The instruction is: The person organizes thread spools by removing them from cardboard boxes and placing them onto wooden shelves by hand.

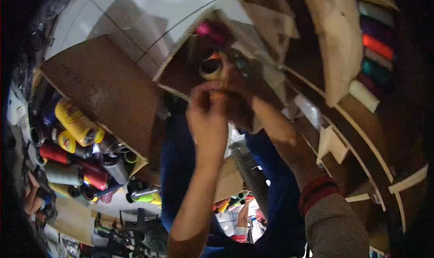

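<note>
Over corrugated cardboard box (pixel 175 89), hands (pixel 207 100) (pixel 236 77) curled near round hollow roll (pixel 214 76); grip unclear.

Your left hand (pixel 207 102) and right hand (pixel 236 79) met over an open box (pixel 181 79), at a blurred brown item (pixel 238 106) too unclear to name. A pale ring (pixel 203 69) showed just beyond them, near a pink spool (pixel 212 31). Thread cones (pixel 74 122) lay heaped to the left, by a cardboard panel (pixel 106 88); more spools (pixel 379 47) lined the right.

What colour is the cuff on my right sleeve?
The cuff is dark red with a darker band, seen best in the head view.
</note>
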